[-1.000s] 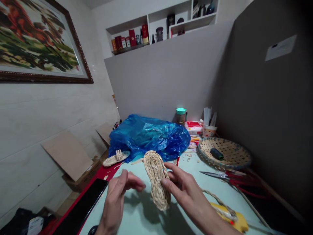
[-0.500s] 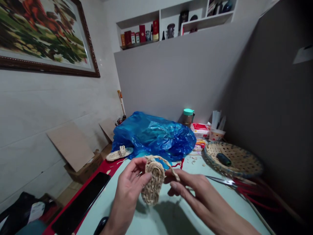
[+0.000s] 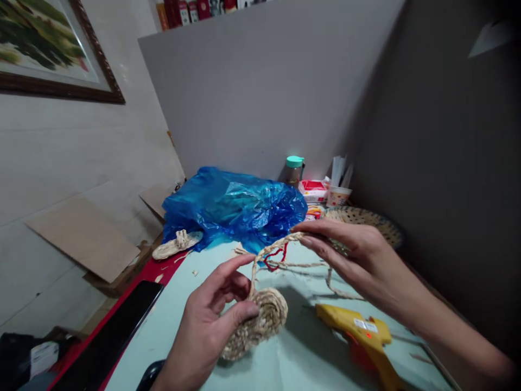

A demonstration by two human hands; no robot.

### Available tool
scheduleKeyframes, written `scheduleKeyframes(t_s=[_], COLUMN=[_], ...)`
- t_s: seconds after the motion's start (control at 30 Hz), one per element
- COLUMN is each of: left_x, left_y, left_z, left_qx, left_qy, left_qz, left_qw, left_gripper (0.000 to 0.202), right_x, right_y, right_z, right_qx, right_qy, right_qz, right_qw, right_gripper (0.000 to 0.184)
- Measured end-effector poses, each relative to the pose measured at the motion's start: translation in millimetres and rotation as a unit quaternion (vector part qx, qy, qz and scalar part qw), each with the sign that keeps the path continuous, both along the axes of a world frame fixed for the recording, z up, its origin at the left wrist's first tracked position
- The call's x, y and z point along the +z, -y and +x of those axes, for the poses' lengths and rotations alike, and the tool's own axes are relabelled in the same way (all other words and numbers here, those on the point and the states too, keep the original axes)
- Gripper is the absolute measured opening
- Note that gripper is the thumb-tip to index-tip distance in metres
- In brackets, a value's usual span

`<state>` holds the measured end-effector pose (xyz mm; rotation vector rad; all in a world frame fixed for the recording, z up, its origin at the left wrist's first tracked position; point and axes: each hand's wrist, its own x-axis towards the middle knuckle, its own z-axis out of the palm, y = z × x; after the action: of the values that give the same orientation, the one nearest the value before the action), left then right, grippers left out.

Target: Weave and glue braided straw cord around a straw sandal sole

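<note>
My left hand (image 3: 217,312) pinches a small oblong sole (image 3: 266,320) of coiled straw braid, thumb on its face. From the sole's top rises a straw cord (image 3: 271,247), arching to the right. My right hand (image 3: 345,244) grips this cord between thumb and fingers, higher than the sole. More of the cord (image 3: 342,293) hangs in a loose bend below the right hand. Under my right forearm lies a yellow glue gun (image 3: 354,326), a small red light showing on it. A finished-looking straw slipper (image 3: 177,245) rests at the table's left edge.
A crumpled blue plastic bag (image 3: 232,201) covers the back of the table (image 3: 163,347). Behind my right hand are a woven basket (image 3: 366,220), a paper cup (image 3: 338,196), a tissue pack (image 3: 314,190) and a teal-lidded jar (image 3: 294,169). A black flat panel (image 3: 114,331) lies along the left edge.
My right hand has moved up and right, drawing the cord out from the sole. The sole has tilted in my left hand. The view has shifted, bringing the glue gun into sight.
</note>
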<state>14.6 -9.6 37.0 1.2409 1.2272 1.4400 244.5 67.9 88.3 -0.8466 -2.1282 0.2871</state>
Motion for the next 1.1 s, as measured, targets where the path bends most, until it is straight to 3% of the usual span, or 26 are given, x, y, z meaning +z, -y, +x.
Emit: scheduleKeyframes(t_s=[0.13, 0.23, 0.37, 0.5, 0.6, 0.8, 0.9, 1.0, 1.1], left_x=[2.6, 3.9, 3.8, 2.8, 0.1, -8.8, -13.1, -17.8, -20.7], left_y=[2, 1, -2, -3, -3, -1, -1, -4, -5], left_z=[8, 13, 14, 15, 15, 9, 0, -8, -13], left_qx=[-0.043, -0.046, -0.002, 0.038, 0.044, 0.072, 0.05, 0.005, 0.005], left_qy=[-0.005, -0.019, -0.053, -0.047, -0.059, -0.176, -0.136, -0.084, -0.08], left_qz=[-0.011, -0.01, 0.01, 0.017, 0.038, 0.097, 0.053, -0.011, -0.014], left_qw=[0.999, 0.999, 0.999, 0.998, 0.997, 0.977, 0.988, 0.996, 0.997], left_gripper=[0.033, 0.027, 0.025, 0.026, 0.028, 0.032, 0.029, 0.03, 0.032], right_x=[-19.4, -26.8, -14.8, -6.2, -16.4, -39.3, -38.1, -32.1, -30.1], right_y=[-15, -17, -1, 21, 28, 30, 31, 33, 35], right_z=[-5, -8, -10, -20, -32, -43, -42, -39, -41], right_qx=[0.002, 0.023, 0.057, 0.133, 0.164, 0.151, 0.144, 0.161, 0.171], right_qy=[0.029, 0.048, 0.033, 0.051, 0.101, 0.083, 0.068, 0.098, 0.125], right_qz=[0.063, 0.069, 0.088, 0.082, 0.062, 0.129, 0.15, 0.101, 0.067], right_qw=[0.998, 0.996, 0.994, 0.986, 0.979, 0.977, 0.976, 0.977, 0.975], right_gripper=[0.022, 0.024, 0.032, 0.022, 0.007, 0.019, 0.019, 0.018, 0.017])
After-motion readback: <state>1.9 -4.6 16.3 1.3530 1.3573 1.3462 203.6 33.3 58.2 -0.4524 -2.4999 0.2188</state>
